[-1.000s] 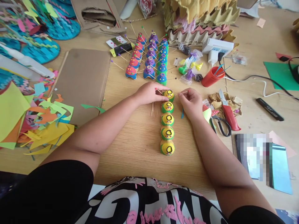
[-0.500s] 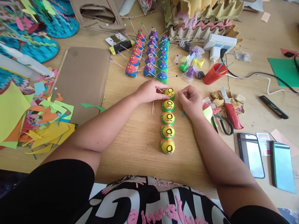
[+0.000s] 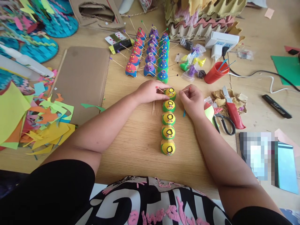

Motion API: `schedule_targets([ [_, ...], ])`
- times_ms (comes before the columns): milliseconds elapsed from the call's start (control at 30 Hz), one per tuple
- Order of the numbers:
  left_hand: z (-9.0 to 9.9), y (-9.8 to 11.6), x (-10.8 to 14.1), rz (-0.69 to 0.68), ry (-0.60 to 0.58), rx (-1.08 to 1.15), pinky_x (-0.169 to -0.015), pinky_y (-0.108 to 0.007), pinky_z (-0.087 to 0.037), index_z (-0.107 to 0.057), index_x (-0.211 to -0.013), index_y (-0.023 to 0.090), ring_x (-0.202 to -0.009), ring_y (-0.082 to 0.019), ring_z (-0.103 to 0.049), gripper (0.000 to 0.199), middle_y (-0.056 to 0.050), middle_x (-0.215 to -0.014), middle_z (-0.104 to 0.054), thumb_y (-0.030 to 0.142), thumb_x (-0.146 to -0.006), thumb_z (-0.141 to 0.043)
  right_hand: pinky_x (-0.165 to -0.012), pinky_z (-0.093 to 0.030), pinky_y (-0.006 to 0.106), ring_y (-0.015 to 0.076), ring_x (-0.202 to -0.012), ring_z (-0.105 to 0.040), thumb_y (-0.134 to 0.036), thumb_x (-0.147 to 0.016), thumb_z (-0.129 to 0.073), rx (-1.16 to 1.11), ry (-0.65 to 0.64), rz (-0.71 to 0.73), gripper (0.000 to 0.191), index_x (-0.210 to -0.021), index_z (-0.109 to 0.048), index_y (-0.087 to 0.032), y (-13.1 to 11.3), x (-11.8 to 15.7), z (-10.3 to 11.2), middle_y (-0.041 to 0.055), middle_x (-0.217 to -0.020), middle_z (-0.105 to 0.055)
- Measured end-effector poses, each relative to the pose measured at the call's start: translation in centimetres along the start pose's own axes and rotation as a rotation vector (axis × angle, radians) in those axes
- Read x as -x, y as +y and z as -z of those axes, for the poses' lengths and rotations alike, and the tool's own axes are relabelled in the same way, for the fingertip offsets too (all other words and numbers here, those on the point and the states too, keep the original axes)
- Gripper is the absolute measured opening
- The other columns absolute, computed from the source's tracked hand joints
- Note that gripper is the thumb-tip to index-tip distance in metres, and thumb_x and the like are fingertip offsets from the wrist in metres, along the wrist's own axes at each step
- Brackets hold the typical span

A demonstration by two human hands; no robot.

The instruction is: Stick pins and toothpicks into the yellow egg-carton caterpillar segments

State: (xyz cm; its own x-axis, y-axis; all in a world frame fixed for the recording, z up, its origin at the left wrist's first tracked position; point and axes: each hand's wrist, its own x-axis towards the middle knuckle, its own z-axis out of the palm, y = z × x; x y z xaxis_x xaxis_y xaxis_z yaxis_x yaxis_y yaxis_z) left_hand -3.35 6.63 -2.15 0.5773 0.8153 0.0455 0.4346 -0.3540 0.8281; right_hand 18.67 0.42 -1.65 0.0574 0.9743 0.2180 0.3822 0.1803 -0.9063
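A strip of egg-carton cups painted yellow and green [image 3: 168, 119], with drawn faces and dark rings on top, lies on the table between my hands. My left hand [image 3: 151, 91] grips its far cup between thumb and fingers. A red-tipped toothpick [image 3: 160, 90] sticks out on that cup's left side. On the right, my right hand [image 3: 192, 100] pinches another red-tipped toothpick [image 3: 187, 89], pointed at the same cup; whether its end has entered the cup I cannot tell. Several bare toothpicks [image 3: 155, 108] lie beside the strip, near my left hand.
Beyond my hands stand finished-looking strips in red [image 3: 133, 58], purple [image 3: 150, 58] and blue-green [image 3: 162, 64], with toothpicks sticking out. At right are a red cup [image 3: 214, 73], scissors [image 3: 225, 124] and a red-handled knife [image 3: 235, 115]. Cardboard [image 3: 81, 81] and paper scraps [image 3: 47, 128] lie left.
The camera view has shifted very slightly. Both hands keep nearly the same place and grip at the far cup.
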Motion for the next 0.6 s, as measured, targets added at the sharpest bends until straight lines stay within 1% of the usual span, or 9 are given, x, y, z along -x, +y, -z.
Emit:
schedule_targets([
  [200,0.18,0.32,-0.05,-0.022,-0.022,-0.066,-0.089,-0.031,-0.054,-0.076,-0.132,0.024,-0.095,-0.022,-0.073,0.066,-0.006,-0.119,-0.08,0.06,-0.078,-0.08,-0.059,-0.031,0.031,0.0114,-0.056,-0.036,-0.015,-0.085,-0.063,0.045,0.007,0.051,0.021,-0.071,-0.051,-0.024,-0.45,0.23,0.06,-0.0059,-0.059,-0.042],
  [333,0.31,0.47,-0.07,-0.025,-0.025,-0.108,-0.086,-0.031,-0.053,-0.076,-0.131,0.024,-0.091,-0.021,-0.071,0.064,-0.006,-0.114,-0.081,0.059,-0.079,-0.079,-0.059,-0.031,0.031,0.0113,-0.055,-0.034,-0.015,-0.085,-0.064,0.07,0.013,0.043,0.021,-0.071,-0.05,-0.024,-0.38,0.18,-0.02,-0.0066,-0.058,-0.041],
  [433,0.37,0.53,-0.05,-0.022,-0.031,-0.113,-0.087,-0.03,-0.053,-0.077,-0.13,0.023,-0.096,-0.022,-0.071,0.063,-0.006,-0.114,-0.08,0.059,-0.078,-0.08,-0.059,-0.031,0.031,0.0112,-0.054,-0.033,-0.016,-0.086,-0.064,0.083,0.007,0.023,0.023,-0.071,-0.049,-0.025,-0.39,0.12,-0.05,-0.0069,-0.057,-0.04],
  [600,0.31,0.49,-0.04,-0.035,-0.043,-0.046,-0.091,-0.032,-0.055,-0.076,-0.131,0.023,-0.103,-0.024,-0.073,0.063,-0.006,-0.118,-0.079,0.058,-0.079,-0.079,-0.059,-0.031,0.031,0.0113,-0.055,-0.033,-0.016,-0.086,-0.064,0.102,0.003,0.032,0.025,-0.071,-0.047,-0.025,-0.33,0.11,-0.1,-0.0073,-0.057,-0.039],
])
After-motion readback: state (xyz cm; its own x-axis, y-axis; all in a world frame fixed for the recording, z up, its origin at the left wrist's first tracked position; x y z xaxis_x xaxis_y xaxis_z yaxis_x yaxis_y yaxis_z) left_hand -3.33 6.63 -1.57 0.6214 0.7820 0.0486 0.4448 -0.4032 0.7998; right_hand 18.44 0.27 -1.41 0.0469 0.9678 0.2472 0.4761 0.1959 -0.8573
